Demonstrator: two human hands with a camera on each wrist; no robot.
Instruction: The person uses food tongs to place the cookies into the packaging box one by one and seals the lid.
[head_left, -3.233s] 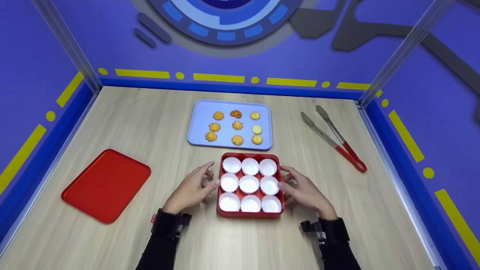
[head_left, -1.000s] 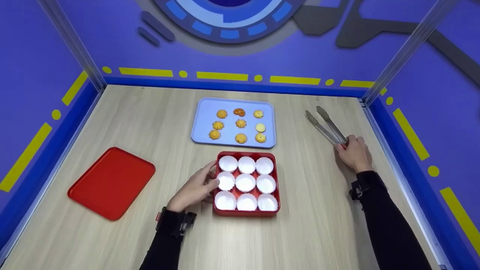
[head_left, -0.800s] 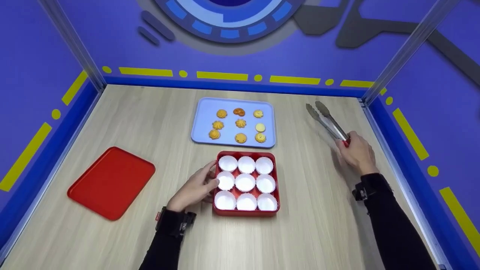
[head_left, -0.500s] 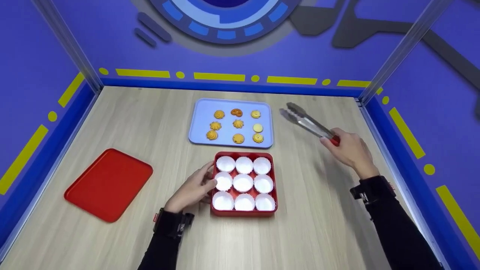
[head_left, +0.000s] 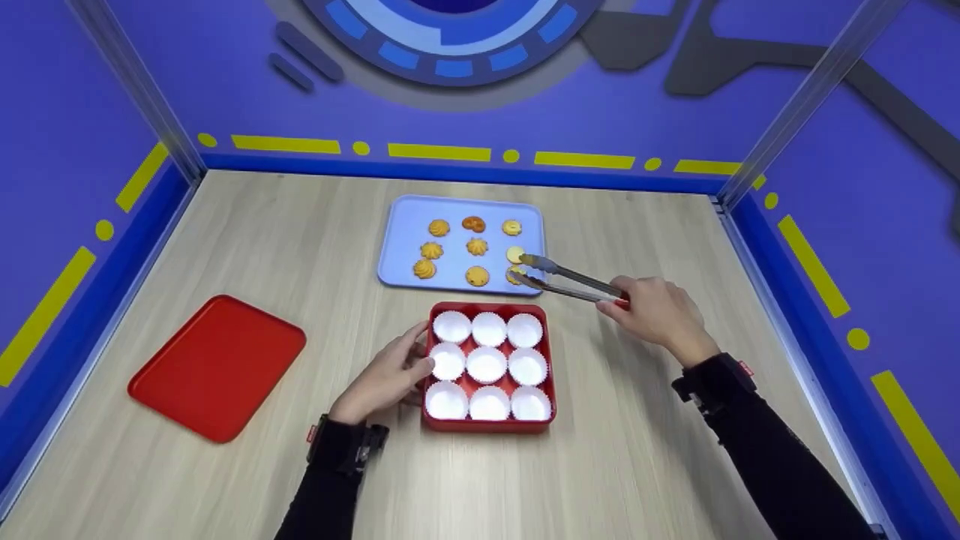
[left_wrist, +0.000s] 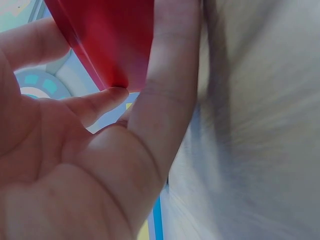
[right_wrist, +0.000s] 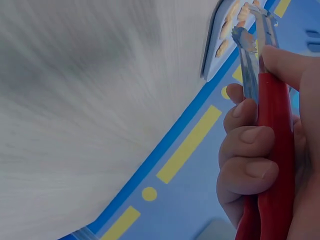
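Note:
In the head view, my left hand (head_left: 386, 375) rests against the left side of a red square box (head_left: 487, 426). Its thumb lies at the rim, and the left wrist view shows fingers touching the box's outer wall (left_wrist: 117, 40). White paper cups (head_left: 486, 364) fill the box in rows. My right hand (head_left: 664, 315) grips the tongs (head_left: 577, 283) by their red handles (right_wrist: 275, 155). The spread tips of the tongs are over the right edge of a light blue tray (head_left: 403, 232), at a pale round cookie (head_left: 514, 254) and the partly covered flower-shaped cookie (head_left: 513, 276) below it.
Other cookies, among them a swirled one (head_left: 424, 268) and a brown pretzel-shaped one (head_left: 473, 224), lie on the tray. A red rectangular lid or tray (head_left: 217, 367) lies at the left of the wooden table (head_left: 330, 225). Blue panels (head_left: 247, 90) enclose the table's back and sides.
My right hand left the box, picked up the tongs from the table's right side and brought them left to the blue tray. My left hand stayed at the box, which shifted slightly left.

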